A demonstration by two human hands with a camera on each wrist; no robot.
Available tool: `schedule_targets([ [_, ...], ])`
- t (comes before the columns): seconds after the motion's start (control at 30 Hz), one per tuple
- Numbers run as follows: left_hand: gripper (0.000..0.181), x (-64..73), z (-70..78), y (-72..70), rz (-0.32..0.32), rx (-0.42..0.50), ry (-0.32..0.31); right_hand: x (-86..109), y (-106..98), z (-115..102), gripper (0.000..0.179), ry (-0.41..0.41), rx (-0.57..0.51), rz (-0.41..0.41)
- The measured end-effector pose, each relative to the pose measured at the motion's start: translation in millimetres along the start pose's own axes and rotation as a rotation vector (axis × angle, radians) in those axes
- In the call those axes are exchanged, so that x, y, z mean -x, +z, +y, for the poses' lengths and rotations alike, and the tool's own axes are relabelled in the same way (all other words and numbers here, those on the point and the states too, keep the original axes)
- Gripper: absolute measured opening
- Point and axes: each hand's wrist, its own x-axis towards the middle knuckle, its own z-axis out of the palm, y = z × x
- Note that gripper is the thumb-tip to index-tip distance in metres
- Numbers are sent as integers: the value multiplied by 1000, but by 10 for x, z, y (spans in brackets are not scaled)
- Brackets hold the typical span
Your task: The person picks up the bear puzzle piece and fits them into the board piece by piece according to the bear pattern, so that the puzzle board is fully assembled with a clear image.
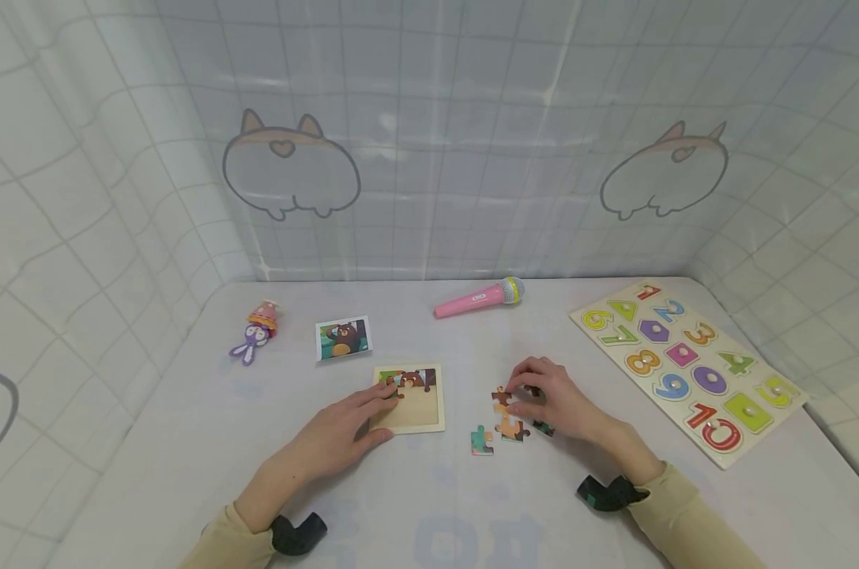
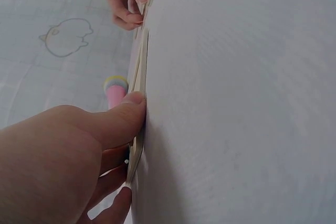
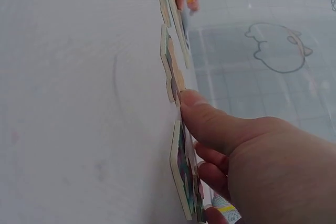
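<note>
Two hands at a bear jigsaw: tray on the left, loose pieces on the right

The wooden tray (image 1: pixel 420 415) lies flat at the middle of the table (image 1: pixel 386 494), slightly left of centre. Fitted pieces (image 1: pixel 411 379) showing a bear's head run along its far side; bare wood forms the near part. The left hand (image 1: pixel 340 431) rests on the tray's left side, its fingers extended and slightly parted over the surface, its thumb against the near left corner.

To the right of the tray, loose jigsaw pieces lie on the table beneath and beside the right hand (image 1: pixel 559 401). Its thumb and index finger bend towards each other beside a brown-and-orange piece (image 1: pixel 501 397); whether they pinch it cannot be told. A tan piece (image 1: pixel 513 431) lies just nearer, a teal piece (image 1: pixel 481 441) to the left of that, and a dark green piece (image 1: pixel 544 427) partly under the hand.

Surroundings: a picture card (image 1: pixel 344 338) of a bear lies beyond the tray, to its left. A pink microphone (image 1: pixel 475 302) lies near the middle of the table's far edge, a purple long-eared toy (image 1: pixel 253 336) towards the far left corner, and a number board (image 1: pixel 745 383) slantwise along the right edge.
</note>
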Motion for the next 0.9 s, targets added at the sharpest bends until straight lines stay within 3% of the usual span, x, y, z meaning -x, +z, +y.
schedule_targets([
  [0.33, 51, 6, 4, -12, 8, 1, 17, 7, 12, 20, 18, -37, 14, -6],
  [0.9, 51, 0, 2, -11, -7, 1, 14, 23, -4, -6, 22, 17, 24, -4],
])
